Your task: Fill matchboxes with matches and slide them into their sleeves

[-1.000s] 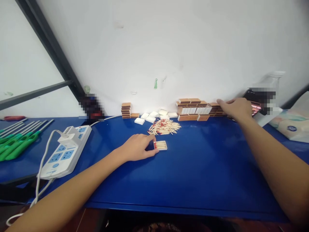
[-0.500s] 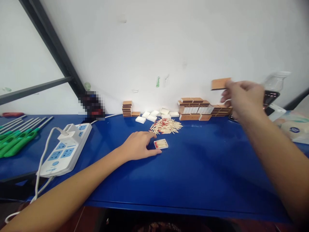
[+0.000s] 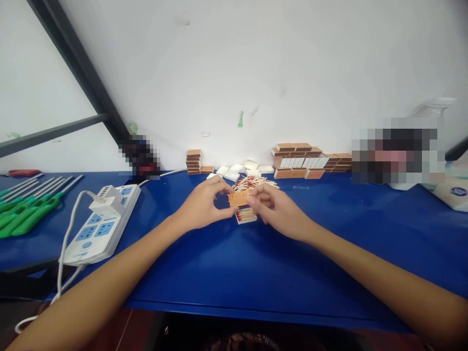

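My left hand and my right hand meet over the middle of the blue table, both pinching an orange matchbox sleeve between their fingertips. Just below it, a white tray of red-tipped matches lies on the table, touching my right fingers. Behind them spreads a loose heap of matches. Empty white trays lie past the heap. Stacked orange sleeves line the wall to the right, and a small stack stands to the left.
A white power strip with a plugged adapter and cable lies at left. Green-handled tools lie at the far left. A blurred object and a tissue pack sit at the right. The white wall rises behind the table.
My right hand lifted an orange sleeve from the stack by the wall and brought it down to the middle. My left hand rose from beside the match tray and took the sleeve's other end.
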`<state>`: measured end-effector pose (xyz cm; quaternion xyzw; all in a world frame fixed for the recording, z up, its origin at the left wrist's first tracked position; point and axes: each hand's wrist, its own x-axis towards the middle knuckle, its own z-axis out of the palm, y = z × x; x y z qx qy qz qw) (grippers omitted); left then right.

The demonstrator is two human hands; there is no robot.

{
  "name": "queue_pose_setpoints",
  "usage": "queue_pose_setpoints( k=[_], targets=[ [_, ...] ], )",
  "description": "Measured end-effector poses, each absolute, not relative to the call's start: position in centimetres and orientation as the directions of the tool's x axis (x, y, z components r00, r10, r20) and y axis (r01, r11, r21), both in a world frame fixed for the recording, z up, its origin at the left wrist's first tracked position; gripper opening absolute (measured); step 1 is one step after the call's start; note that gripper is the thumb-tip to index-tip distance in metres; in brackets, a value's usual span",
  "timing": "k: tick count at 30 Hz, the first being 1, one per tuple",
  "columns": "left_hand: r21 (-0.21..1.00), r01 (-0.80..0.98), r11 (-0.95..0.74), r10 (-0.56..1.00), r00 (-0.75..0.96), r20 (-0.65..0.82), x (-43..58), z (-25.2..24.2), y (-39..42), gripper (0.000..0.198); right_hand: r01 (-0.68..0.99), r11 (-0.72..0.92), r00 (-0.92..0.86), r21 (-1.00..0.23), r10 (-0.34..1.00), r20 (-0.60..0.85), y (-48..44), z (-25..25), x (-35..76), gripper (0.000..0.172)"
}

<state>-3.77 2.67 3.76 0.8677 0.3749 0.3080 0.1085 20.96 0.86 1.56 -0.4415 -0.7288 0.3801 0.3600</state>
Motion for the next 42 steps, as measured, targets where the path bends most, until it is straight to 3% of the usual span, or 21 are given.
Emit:
queue_pose_setpoints(
  k=[3, 6, 8, 14, 33, 42],
  targets=[
    [0.409, 0.613, -0.676, 0.735, 0.526, 0.427, -4.7, 4.1, 3.4, 0.031, 0.522, 0.545, -0.484, -0.656, 0.823, 0.299, 1.0, 1.5, 21.9, 0.055],
    [0.420, 0.646, -0.637, 0.769, 0.570, 0.290, -5.6, 4.5, 4.1, 0.030, 0.528, 0.636, -0.638, -0.563, 0.734, 0.232, 1.7, 1.3, 22.8, 0.034],
    [0.432, 0.658, -0.617, 0.778, 0.591, 0.213, -6.0, 4.5, 4.6, 0.030, 0.527, 0.630, -0.654, -0.570, 0.729, 0.202, 2.4, 1.2, 23.3, 0.029],
    [0.576, 0.593, -0.563, 0.777, 0.617, 0.124, -6.5, 4.0, 5.3, 0.036, 0.525, 0.555, -0.622, -0.645, 0.768, 0.154, 3.8, 1.6, 24.3, 0.041],
    [0.672, 0.498, -0.549, 0.734, 0.672, 0.101, -6.2, 4.4, 5.2, 0.039, 0.482, 0.592, -0.642, -0.646, 0.740, 0.200, 3.4, 2.3, 24.2, 0.040],
    [0.720, 0.465, -0.516, 0.752, 0.648, 0.121, -6.3, 4.2, 5.3, 0.047, 0.490, 0.519, -0.514, -0.700, 0.821, 0.249, 2.9, 2.0, 23.7, 0.044]
  ],
)
